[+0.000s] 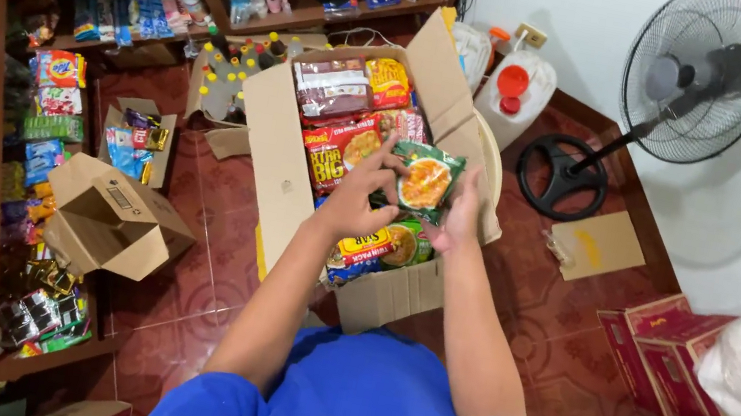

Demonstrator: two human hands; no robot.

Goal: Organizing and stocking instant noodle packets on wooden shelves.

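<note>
Held above the large open brown cardboard box (295,174): a green plastic noodle packet with a round orange picture (426,179), pinched between both hands. Left hand (360,198) curled around the packet's near-left edge, fingers clamped on it. Right hand (461,212) pressed to its right edge, fingers bent around the packet. Packed inside the box: red, brown and yellow snack packets (345,122). Left of the box, a smaller empty brown carton (112,221) tipped on the red tile floor (563,323). Right of the box, a black standing fan (692,82).
</note>
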